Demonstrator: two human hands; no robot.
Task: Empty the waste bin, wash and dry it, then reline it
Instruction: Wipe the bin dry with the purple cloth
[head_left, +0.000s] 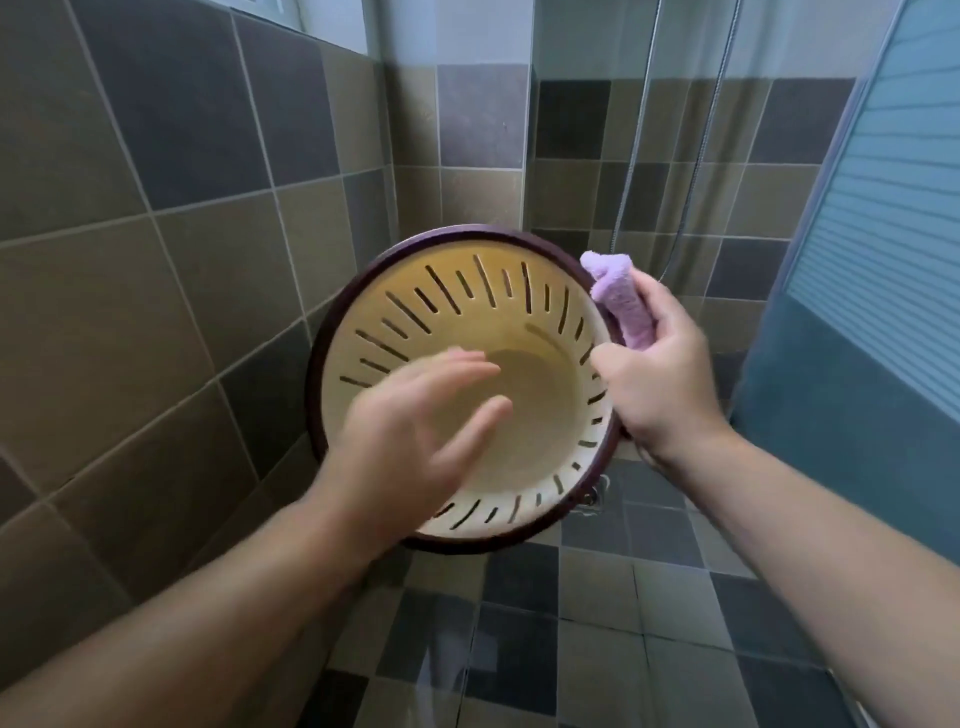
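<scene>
Tiled shower floor, tiled walls

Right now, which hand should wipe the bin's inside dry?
Probably the right hand: it already grips the purple cloth at the waste bin rim. The left hand is open and empty, better for steadying.

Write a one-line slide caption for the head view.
Right hand grips waste bin rim and purple cloth; blurred, open left hand reaches into it.
</scene>
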